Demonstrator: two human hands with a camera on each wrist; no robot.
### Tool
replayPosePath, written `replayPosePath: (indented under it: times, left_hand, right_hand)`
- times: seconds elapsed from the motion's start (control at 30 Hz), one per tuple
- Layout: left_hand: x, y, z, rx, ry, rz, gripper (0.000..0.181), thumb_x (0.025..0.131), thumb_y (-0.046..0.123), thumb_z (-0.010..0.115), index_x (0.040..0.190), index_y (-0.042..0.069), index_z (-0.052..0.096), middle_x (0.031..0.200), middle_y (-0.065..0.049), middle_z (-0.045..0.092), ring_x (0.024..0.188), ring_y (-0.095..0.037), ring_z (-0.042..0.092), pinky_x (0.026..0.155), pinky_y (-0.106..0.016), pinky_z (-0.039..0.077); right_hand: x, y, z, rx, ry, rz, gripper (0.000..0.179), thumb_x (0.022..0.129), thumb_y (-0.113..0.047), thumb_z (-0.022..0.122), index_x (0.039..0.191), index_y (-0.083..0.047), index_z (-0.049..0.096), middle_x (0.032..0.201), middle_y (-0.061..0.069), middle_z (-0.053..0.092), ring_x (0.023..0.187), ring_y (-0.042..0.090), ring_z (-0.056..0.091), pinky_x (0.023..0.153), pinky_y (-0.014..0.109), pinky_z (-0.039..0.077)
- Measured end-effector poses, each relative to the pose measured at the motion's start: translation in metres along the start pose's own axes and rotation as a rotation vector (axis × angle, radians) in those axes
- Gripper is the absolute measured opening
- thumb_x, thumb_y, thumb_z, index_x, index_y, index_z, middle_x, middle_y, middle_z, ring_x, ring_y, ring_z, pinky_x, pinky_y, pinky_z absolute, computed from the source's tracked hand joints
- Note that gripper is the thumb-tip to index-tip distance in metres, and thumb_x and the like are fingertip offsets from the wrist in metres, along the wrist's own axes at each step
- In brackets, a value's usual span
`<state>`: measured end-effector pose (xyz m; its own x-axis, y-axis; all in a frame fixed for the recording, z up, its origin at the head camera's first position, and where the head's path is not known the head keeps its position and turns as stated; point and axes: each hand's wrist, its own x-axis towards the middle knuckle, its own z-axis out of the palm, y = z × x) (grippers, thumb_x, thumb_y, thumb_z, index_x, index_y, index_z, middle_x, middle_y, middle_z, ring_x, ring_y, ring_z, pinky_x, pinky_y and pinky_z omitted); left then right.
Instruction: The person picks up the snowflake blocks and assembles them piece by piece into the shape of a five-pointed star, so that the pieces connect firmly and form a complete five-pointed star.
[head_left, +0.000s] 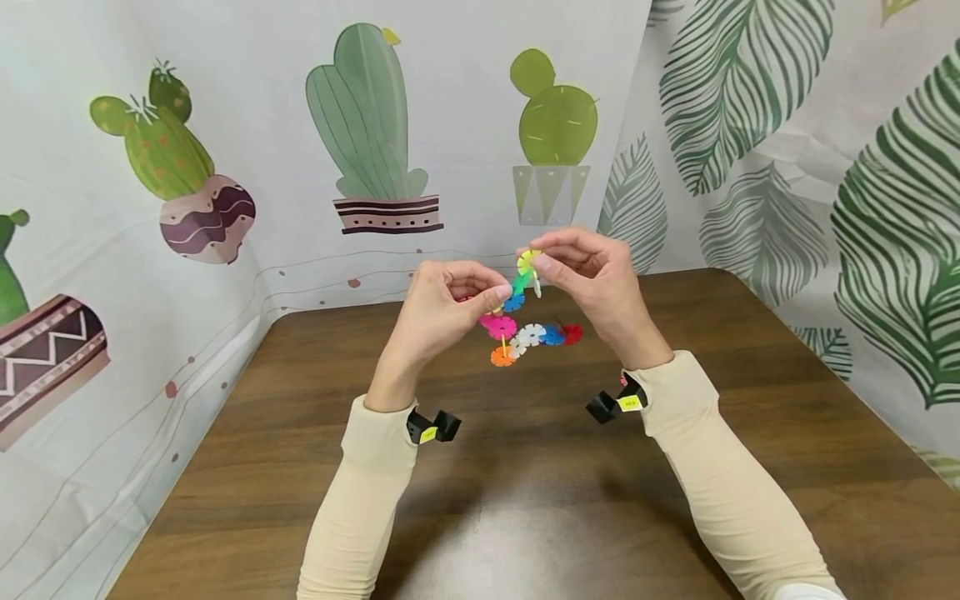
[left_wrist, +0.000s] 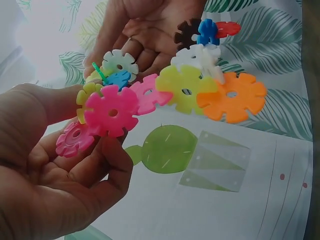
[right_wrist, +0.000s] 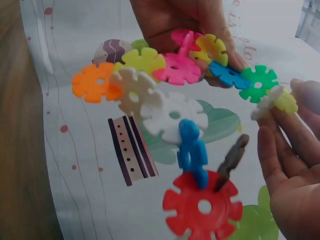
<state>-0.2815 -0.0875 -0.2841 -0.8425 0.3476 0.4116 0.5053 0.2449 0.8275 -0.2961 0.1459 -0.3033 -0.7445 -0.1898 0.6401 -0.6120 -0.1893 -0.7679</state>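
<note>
Both hands hold up a linked chain of notched plastic snowflake discs above the table. My left hand (head_left: pixel 442 304) pinches the chain near a pink disc (left_wrist: pixel 111 111), a yellow disc (right_wrist: pixel 210 50) and a blue disc (right_wrist: pixel 230 75). With thumb and fingers, my right hand (head_left: pixel 600 279) pinches a yellow disc (head_left: pixel 528 261) at the chain's upper end, beside a green disc (right_wrist: pixel 258 84) and a white disc (right_wrist: pixel 267 102). Lower down hang an orange disc (head_left: pixel 502 357), white discs (head_left: pixel 532 334), another blue disc (head_left: pixel 552 335), a dark brown disc (right_wrist: pixel 232 161) and a red disc (right_wrist: pixel 202 206).
Below the hands spreads a brown wooden table (head_left: pixel 510 467). A white cloth backdrop (head_left: pixel 465 108) printed with cacti and leaves stands behind and beside it. Black camera mounts (head_left: pixel 435 427) are strapped to both wrists.
</note>
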Motion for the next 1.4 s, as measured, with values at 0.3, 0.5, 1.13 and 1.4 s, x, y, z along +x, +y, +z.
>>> replayPosePath:
  times: [0.3, 0.5, 1.13, 1.4]
  left_hand:
    - [0.001, -0.001, -0.006, -0.028, 0.031, 0.002, 0.011, 0.096, 0.016, 0.083, 0.101, 0.006, 0.082, 0.091, -0.015, 0.081, 0.077, -0.019, 0.076, 0.071, -0.034, 0.063]
    - [0.001, -0.003, -0.006, -0.038, 0.034, 0.021, 0.013, 0.097, 0.015, 0.081, 0.102, 0.003, 0.081, 0.092, -0.020, 0.080, 0.076, -0.018, 0.075, 0.070, -0.032, 0.062]
    - [0.001, -0.002, -0.005, 0.036, 0.009, 0.061, 0.027, 0.100, 0.023, 0.078, 0.126, 0.016, 0.073, 0.115, -0.008, 0.080, 0.101, -0.025, 0.077, 0.084, -0.039, 0.061]
    - [-0.001, 0.001, 0.001, 0.102, -0.085, 0.105, 0.026, 0.098, 0.023, 0.081, 0.123, 0.019, 0.076, 0.102, -0.003, 0.075, 0.074, -0.026, 0.069, 0.070, -0.031, 0.059]
  right_hand:
    - [0.003, -0.002, -0.012, -0.139, -0.015, 0.060, 0.028, 0.102, -0.010, 0.071, 0.130, -0.006, 0.072, 0.120, -0.003, 0.081, 0.111, 0.018, 0.075, 0.097, 0.025, 0.060]
    - [0.004, -0.004, -0.018, -0.256, -0.197, 0.234, 0.047, 0.099, -0.013, 0.077, 0.142, -0.016, 0.060, 0.122, 0.005, 0.079, 0.109, 0.021, 0.076, 0.096, 0.030, 0.062]
    - [0.005, -0.003, -0.017, -0.311, -0.267, 0.148, 0.051, 0.092, -0.006, 0.085, 0.137, -0.013, 0.061, 0.115, 0.009, 0.083, 0.111, 0.013, 0.078, 0.089, 0.033, 0.061]
    - [0.006, -0.001, -0.016, -0.357, -0.351, 0.091, 0.053, 0.090, -0.008, 0.087, 0.135, -0.007, 0.059, 0.110, 0.010, 0.084, 0.112, 0.013, 0.077, 0.096, 0.037, 0.060]
